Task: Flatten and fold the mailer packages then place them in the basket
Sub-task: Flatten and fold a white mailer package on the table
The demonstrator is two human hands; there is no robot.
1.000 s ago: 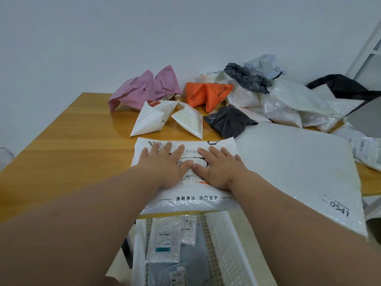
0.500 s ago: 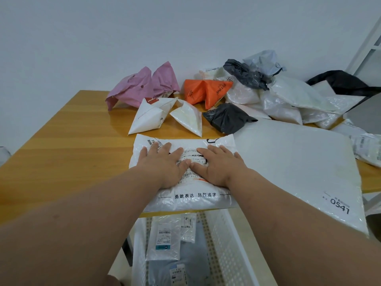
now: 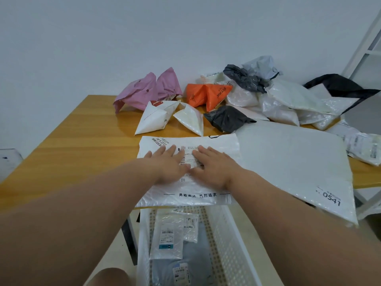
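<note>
Bare-skinned and flat, the left hand [image 3: 168, 166] and the right hand [image 3: 213, 168] lie palm-down side by side with fingers straight, gripping nothing and pressing on the flattened white plastic mailer with black printed characters [image 3: 218, 145]. That mailer lies on the near part of the wooden desk [image 3: 78, 149], its near edge reaching over the desk's front rim. Just below that rim stands the white perforated plastic basket [image 3: 226, 240], and inside it lie a folded clear-white mailer with a barcode label [image 3: 167, 238] on top of a pale blue mailer [image 3: 198, 256]. Touching the pressed mailer's right side is a large flat white mailer marked 0541 [image 3: 292, 162], which also overhangs the desk front. Beyond the hands sit a puffed white triangular mailer with a red tag [image 3: 154, 118] and, just beside it, a cream triangular mailer [image 3: 191, 120], then a crumpled black mailer [image 3: 226, 118]. Farther back against the pale wall [image 3: 144, 38] are a crumpled pink mailer [image 3: 144, 91], an orange mailer with black lettering [image 3: 206, 94], and a heap of white, clear and dark grey mailers [image 3: 278, 100].
</note>
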